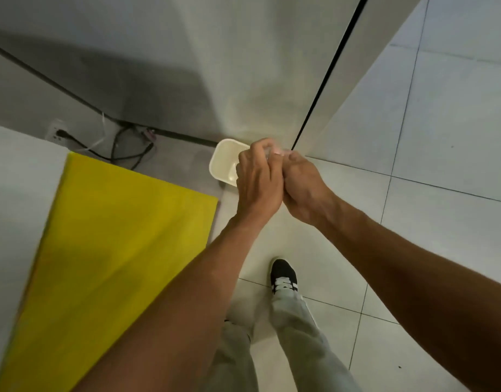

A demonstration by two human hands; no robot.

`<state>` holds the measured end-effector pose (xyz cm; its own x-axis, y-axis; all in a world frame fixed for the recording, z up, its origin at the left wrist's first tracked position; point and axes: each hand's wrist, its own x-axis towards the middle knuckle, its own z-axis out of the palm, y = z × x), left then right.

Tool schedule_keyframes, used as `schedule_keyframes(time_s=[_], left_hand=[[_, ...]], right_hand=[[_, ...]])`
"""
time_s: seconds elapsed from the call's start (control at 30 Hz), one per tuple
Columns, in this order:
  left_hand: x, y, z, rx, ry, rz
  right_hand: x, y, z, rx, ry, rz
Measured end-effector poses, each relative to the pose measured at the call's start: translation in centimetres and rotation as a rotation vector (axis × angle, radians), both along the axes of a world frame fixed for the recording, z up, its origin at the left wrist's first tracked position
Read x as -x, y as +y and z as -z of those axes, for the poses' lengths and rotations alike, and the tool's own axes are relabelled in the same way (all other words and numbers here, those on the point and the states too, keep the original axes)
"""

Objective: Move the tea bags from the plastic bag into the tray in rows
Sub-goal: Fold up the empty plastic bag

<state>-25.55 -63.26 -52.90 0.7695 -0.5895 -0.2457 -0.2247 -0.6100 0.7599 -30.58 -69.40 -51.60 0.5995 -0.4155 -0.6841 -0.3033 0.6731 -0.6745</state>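
A white plastic tray shows past my left hand, above the floor beside the table corner; what I can see of its inside is bare. My left hand's fingers curl over the tray's right end. My right hand presses against the left one, fingers curled. A bit of clear plastic, apparently the bag, shows between the fingertips of both hands. No tea bags are visible; the hands hide whatever the bag holds.
A yellow cloth covers the table at the left. Behind it a wall socket and dark cables lie by the wall. Pale floor tiles, my legs and a black shoe are below.
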Motion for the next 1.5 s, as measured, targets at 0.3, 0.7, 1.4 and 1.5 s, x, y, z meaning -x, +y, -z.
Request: schedule_keyframes(time_s=[0.3,0.7,1.4,1.5], left_hand=[[-2.5,-1.1,12.8,0.014,0.246,-0.239],[-9.3,-0.6,24.0,-0.249,0.601,-0.21],[-13.1,1.7,20.8,-0.27,0.471,-0.171],[-12.6,1.9,19.4,-0.28,0.462,-0.148]], right_hand=[[-3.5,-2.0,15.8,0.122,0.155,0.084],[-6.0,-3.1,27.3,0.761,0.276,-0.318],[-7.9,-4.4,24.0,0.834,0.468,-0.833],[-8.0,-4.1,24.0,0.815,0.539,-1.012]])
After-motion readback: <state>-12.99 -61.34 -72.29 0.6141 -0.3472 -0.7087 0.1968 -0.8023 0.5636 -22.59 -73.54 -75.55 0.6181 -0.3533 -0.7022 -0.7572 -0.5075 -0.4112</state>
